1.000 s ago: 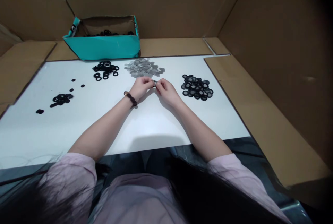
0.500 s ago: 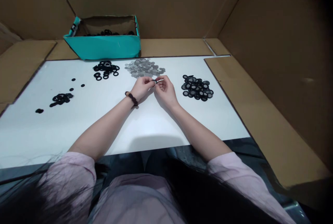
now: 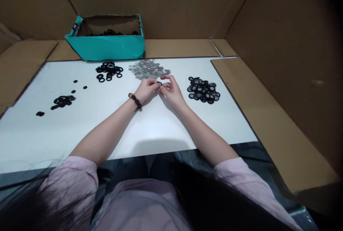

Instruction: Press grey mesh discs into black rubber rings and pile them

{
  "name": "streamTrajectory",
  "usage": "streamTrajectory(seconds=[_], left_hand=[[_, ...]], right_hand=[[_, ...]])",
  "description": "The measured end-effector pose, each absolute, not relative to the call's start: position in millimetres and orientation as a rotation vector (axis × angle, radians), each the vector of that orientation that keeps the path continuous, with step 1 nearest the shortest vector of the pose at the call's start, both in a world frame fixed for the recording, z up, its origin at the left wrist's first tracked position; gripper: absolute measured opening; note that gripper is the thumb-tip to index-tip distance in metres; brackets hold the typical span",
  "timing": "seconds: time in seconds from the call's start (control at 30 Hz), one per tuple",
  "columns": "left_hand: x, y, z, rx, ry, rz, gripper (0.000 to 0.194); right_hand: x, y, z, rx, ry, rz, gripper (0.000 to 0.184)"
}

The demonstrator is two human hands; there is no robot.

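Note:
My left hand (image 3: 146,90) and my right hand (image 3: 171,89) meet fingertip to fingertip over the white table (image 3: 150,127), both pinching one small black ring with a grey disc (image 3: 160,83) between them. Just beyond the fingers lies a heap of grey mesh discs (image 3: 148,69). To the right sits a pile of black rings with grey discs inside (image 3: 203,90). A pile of plain black rings (image 3: 108,71) lies at the back left. A dark bracelet is on my left wrist.
A teal cardboard box (image 3: 107,47) holding more black rings stands behind the table. Smaller clusters of black pieces (image 3: 62,101) lie at the left. Brown cardboard walls (image 3: 268,27) enclose the back and right; cardboard sheets flank the table.
My hands stay together at the same spot; the right fingers have shifted around the small piece, with the index finger now raised above it. Nothing else moved.

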State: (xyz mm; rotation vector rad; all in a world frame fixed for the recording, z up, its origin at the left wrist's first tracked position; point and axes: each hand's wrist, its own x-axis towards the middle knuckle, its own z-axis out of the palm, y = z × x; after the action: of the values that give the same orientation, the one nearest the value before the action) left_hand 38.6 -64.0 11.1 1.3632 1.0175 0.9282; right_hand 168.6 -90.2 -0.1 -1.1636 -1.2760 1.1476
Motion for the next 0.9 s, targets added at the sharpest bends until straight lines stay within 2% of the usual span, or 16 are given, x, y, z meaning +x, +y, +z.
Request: streamTrajectory(seconds=[0.2,0.47,0.57,0.67,0.9], left_hand=[[34,-62,8,1.431,0.979,0.787,0.007],[38,-62,11,1.331,0.978,0.906,0.007],[37,-62,11,1.356,0.952,0.873,0.013],[35,-62,11,1.436,0.981,0.834,0.01],[36,-61,11,1.441,0.996,0.865,0.007]], right_hand=[[175,-87,1,-1.175,-1.325,1.176,0.012],[170,-89,-2,-1.157,-1.289,1.158,0.028],[172,-86,-2,-1.171,-1.274,1.187,0.018],[177,-84,0,-1.178,-1.359,1.196,0.011],[176,-87,1,-1.168,-1.429,1.194,0.03]])
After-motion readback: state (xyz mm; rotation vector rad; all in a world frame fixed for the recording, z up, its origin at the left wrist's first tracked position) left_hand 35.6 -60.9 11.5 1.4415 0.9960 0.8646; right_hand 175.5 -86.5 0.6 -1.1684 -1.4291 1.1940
